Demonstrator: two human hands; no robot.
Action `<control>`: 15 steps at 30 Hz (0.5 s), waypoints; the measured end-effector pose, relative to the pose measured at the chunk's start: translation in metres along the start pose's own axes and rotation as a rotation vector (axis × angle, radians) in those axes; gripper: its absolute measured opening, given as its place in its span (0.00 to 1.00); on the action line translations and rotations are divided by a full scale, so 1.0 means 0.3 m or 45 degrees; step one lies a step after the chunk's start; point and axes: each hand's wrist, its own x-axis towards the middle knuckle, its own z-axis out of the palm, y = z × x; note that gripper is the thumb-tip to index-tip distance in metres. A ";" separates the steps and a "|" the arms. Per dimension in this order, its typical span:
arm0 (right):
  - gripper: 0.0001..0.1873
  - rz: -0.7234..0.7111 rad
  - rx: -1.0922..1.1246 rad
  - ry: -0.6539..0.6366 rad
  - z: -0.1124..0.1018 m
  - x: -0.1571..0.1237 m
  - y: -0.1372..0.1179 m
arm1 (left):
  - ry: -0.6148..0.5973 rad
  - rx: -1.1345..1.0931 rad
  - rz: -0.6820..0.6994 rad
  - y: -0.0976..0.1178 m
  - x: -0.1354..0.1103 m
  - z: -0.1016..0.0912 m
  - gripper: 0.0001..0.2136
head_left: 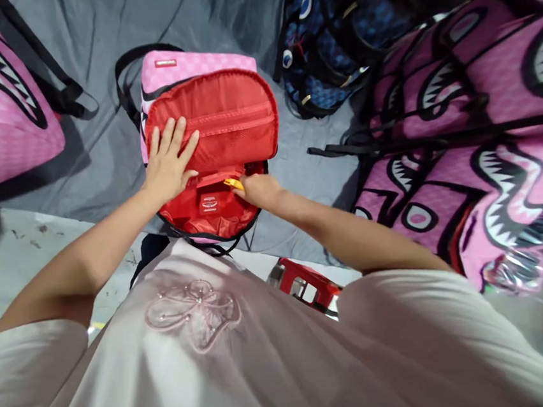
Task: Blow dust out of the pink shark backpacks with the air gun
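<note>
- Pressing flat against the red flap (241, 143) of an opened pink backpack (201, 68), the left hand (166, 165) has its fingers spread and grasps nothing.
- Curled around a small yellow object (234, 184), the right hand (263, 191) sits at the mouth of the bag, to the right of the left hand and slightly nearer the body; the yellow tip points leftward from the fingers, and the rest is hidden in the grip, so its full shape cannot be told.
- The backpack lies directly under and between both hands, its red lining (183, 209) showing just below the left hand; a white printed mark (209, 203) on it is between the two hands, nearer the body.
- Beyond the left hand are the backpack's small red label (165, 63) and, a little to the left, a black strap (124, 83) looping out.
- Well to the left of the left hand is another pink bag (10, 136) with a toothed shark mouth.
- Beyond the right hand and to its right rests a blue-and-black bag (321, 51); farther right are several pink shark-patterned bags (448, 193), with clear plastic (527, 268) at their near edge.
- Grey cloth (91, 29) spreads beneath the bags; a red object (308, 283) sits below the right forearm.
</note>
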 end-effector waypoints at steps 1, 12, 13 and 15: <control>0.21 -0.043 0.030 -0.007 -0.007 0.022 0.024 | 0.025 0.022 -0.047 0.028 -0.013 0.004 0.37; 0.22 0.045 0.537 -0.332 -0.043 0.391 0.040 | -0.159 0.056 -0.368 0.388 -0.289 0.225 0.24; 0.22 0.013 0.522 -0.340 -0.043 0.412 0.041 | -0.302 0.054 -0.408 0.420 -0.315 0.250 0.23; 0.24 -0.143 0.580 -0.213 -0.050 0.449 0.052 | -0.535 0.059 -0.461 0.461 -0.366 0.279 0.16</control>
